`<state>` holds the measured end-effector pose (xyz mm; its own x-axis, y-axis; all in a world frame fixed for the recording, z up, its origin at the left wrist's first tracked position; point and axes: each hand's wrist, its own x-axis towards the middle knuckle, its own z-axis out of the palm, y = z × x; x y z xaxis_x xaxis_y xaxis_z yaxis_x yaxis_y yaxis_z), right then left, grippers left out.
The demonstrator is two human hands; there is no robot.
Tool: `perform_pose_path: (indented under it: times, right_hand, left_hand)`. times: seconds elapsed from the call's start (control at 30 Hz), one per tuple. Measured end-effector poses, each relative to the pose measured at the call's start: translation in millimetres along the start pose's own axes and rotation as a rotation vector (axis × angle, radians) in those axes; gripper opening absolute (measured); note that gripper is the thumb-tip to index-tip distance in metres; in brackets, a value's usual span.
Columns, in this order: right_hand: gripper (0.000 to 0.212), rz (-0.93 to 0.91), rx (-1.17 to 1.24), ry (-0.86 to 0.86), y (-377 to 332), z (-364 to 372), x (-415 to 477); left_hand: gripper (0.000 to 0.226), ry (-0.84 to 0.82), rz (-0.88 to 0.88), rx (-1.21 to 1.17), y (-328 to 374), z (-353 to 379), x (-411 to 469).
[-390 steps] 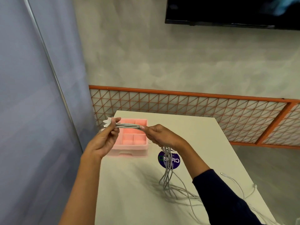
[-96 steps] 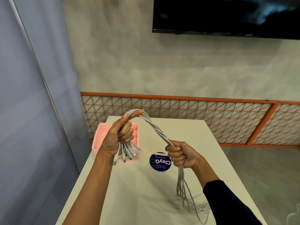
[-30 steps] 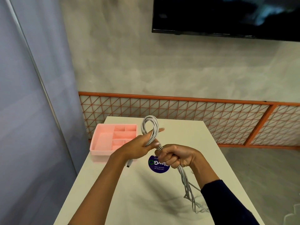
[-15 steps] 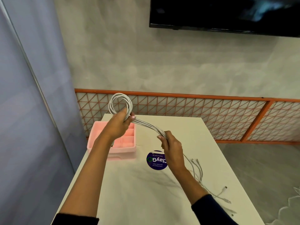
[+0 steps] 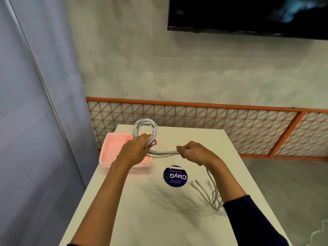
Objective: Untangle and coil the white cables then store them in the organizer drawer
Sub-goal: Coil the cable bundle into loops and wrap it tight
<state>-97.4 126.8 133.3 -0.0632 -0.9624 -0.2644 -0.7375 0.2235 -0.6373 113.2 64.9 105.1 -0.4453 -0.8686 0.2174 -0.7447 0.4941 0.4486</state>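
A bundle of white cables (image 5: 164, 153) stretches between both hands above the white table (image 5: 142, 219). My left hand (image 5: 136, 150) grips the coiled part, and its loop (image 5: 145, 127) stands up above the fingers. My right hand (image 5: 192, 152) is closed on the straight run of the bundle, a little to the right. Behind that hand the loose cable ends (image 5: 209, 194) hang down and fan out on the table, plugs showing. The pink organizer drawer (image 5: 113, 150) sits at the table's far left, partly hidden under my left hand and forearm.
A round dark blue sticker (image 5: 175, 176) lies on the table between my arms. An orange lattice panel (image 5: 213, 119) runs along the wall behind the table. A blue curtain (image 5: 35, 103) hangs on the left and a dark screen (image 5: 248, 15) is mounted above.
My left hand with the loop has come down over the drawer. My right hand has closed into a fist on the bundle and pulled it level. The loose ends have drawn in closer.
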Motion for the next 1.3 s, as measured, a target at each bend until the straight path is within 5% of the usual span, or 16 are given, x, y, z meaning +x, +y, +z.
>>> perform_pose_path:
  times: [0.27,0.53,0.73,0.9,1.03,1.1,1.3]
  right_hand:
    - [0.026,0.103,-0.109,-0.006,-10,-5,1]
    - [0.03,0.037,0.004,-0.217,-29,7,3]
    - [0.033,0.013,0.266,-0.402,-21,-2,3]
    - [0.027,-0.264,0.179,-0.243,-4,0,-4]
    - [0.034,-0.475,-0.187,0.377,6,30,-1]
    - [0.044,-0.474,-0.258,0.551,4,43,-1]
    - [0.034,-0.528,-0.287,0.248,-2,17,2]
  left_hand:
    - [0.038,-0.072,-0.106,0.203,8,0,1]
    - [0.04,-0.233,-0.021,-0.583,32,19,-7]
    - [0.042,-0.27,-0.157,-0.761,35,19,-14]
    - [0.043,-0.302,-0.222,-0.85,25,7,-8]
    - [0.043,-0.36,-0.349,-1.017,14,2,-6]
    - [0.042,-0.44,-0.356,-1.114,12,2,-6]
    - [0.054,-0.551,-0.255,-1.174,8,5,-16]
